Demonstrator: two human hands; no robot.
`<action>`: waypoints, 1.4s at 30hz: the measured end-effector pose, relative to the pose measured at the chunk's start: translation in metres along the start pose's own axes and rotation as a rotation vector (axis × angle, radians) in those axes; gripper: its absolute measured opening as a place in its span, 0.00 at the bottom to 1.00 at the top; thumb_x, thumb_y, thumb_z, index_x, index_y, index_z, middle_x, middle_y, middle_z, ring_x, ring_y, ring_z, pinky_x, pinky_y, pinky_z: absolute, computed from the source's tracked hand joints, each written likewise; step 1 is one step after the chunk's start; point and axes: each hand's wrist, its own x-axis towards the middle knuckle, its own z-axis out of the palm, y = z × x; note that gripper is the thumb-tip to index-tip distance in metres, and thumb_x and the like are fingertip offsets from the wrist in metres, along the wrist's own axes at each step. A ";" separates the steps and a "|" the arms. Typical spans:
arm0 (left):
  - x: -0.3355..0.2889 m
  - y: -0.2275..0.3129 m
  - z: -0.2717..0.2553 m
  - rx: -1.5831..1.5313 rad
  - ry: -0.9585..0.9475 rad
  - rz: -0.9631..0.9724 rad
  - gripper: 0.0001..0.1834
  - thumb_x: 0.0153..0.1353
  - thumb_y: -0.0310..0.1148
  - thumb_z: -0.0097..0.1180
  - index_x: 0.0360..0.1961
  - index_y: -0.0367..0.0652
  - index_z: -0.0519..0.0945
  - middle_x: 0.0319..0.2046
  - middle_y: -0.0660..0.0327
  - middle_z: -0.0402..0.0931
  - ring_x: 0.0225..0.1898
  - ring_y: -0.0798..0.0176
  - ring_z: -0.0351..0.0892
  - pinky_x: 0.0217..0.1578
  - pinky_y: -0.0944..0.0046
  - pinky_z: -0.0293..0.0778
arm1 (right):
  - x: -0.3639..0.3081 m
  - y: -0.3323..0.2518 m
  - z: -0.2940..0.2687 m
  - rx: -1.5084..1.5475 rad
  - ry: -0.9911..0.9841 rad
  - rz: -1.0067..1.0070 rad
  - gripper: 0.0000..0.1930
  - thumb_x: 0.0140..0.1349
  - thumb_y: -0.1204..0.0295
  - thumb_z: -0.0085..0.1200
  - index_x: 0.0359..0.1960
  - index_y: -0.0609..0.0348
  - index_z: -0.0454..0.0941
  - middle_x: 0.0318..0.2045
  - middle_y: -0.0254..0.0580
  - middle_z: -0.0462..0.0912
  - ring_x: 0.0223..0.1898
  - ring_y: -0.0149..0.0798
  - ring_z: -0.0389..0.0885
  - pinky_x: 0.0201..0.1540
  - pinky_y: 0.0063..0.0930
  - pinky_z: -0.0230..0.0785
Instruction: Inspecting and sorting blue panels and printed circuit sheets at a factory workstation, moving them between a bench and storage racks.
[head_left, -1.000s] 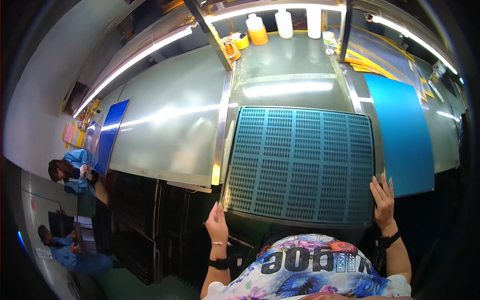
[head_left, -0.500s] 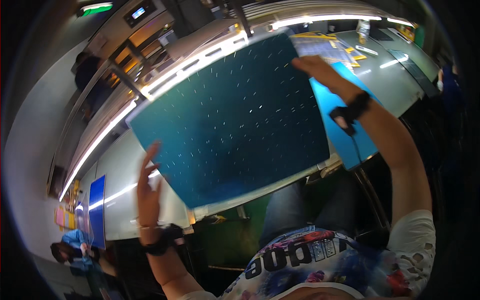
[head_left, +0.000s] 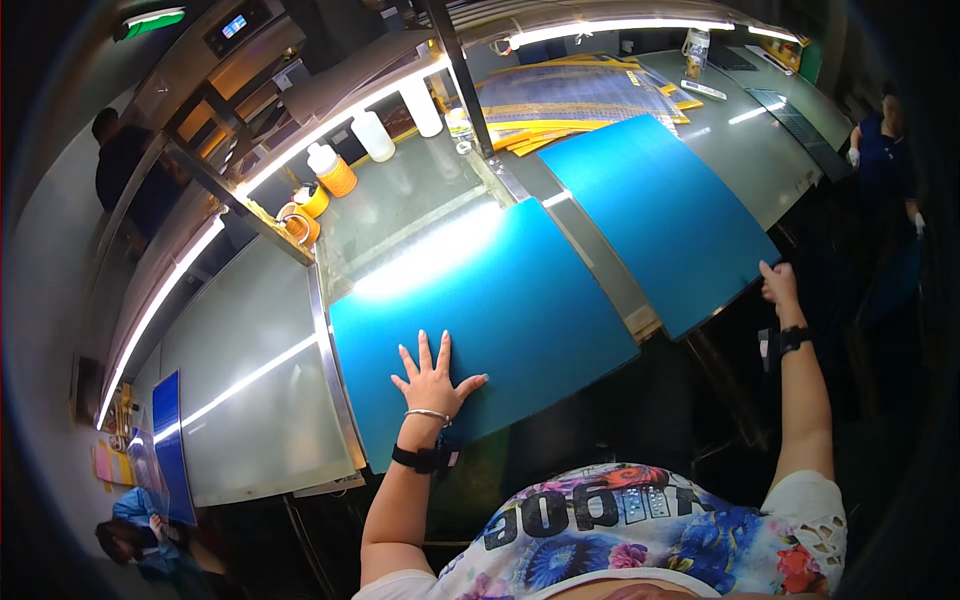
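A large, flat blue sheet (head_left: 520,320) lies on the lit table in front of me, its near edge reaching the table's front. My left hand (head_left: 430,382) rests on it palm down, fingers spread, near its lower left part. To the right lies a second blue sheet (head_left: 655,215), across a narrow gap. At that sheet's near right corner is my right hand (head_left: 780,285), its fingers curled and closed at the edge, thumb toward the sheet. The fingertips are small here, but they appear to pinch the corner.
Behind the sheets is a glass-topped table (head_left: 410,215) with white bottles (head_left: 372,135), an orange-labelled bottle (head_left: 332,170) and tape rolls (head_left: 300,222). Yellow-edged frames (head_left: 570,100) are stacked at the back. A metal post (head_left: 460,75) stands between. Other people (head_left: 885,150) are at both sides.
The blue sheet I was holding up, dotted with light, now lies flat on the table. My left hand moved onto its surface; my right hand let go and moved down to the other sheet's corner.
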 end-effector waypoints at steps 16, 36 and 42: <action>0.047 0.031 -0.111 0.032 0.127 0.329 0.37 0.55 0.56 0.52 0.61 0.48 0.62 0.63 0.50 0.55 0.64 0.43 0.53 0.59 0.48 0.57 | -0.105 -0.136 -0.100 0.873 -0.083 -0.518 0.19 0.55 0.62 0.60 0.41 0.66 0.74 0.37 0.42 0.77 0.39 0.35 0.75 0.41 0.26 0.70; 0.085 0.261 0.015 -0.196 0.092 0.481 0.41 0.57 0.64 0.38 0.66 0.51 0.53 0.68 0.54 0.41 0.69 0.50 0.32 0.61 0.34 0.26 | -0.219 -0.039 0.073 -0.625 -0.349 -1.165 0.28 0.48 0.59 0.62 0.46 0.66 0.68 0.58 0.61 0.63 0.59 0.66 0.58 0.60 0.51 0.54; 0.086 0.255 0.014 -0.217 0.094 0.491 0.41 0.57 0.64 0.37 0.66 0.51 0.53 0.68 0.53 0.42 0.69 0.49 0.32 0.61 0.34 0.25 | -0.219 -0.055 0.071 -0.576 -0.351 -1.170 0.12 0.53 0.79 0.51 0.40 0.69 0.70 0.51 0.63 0.70 0.52 0.63 0.68 0.55 0.44 0.62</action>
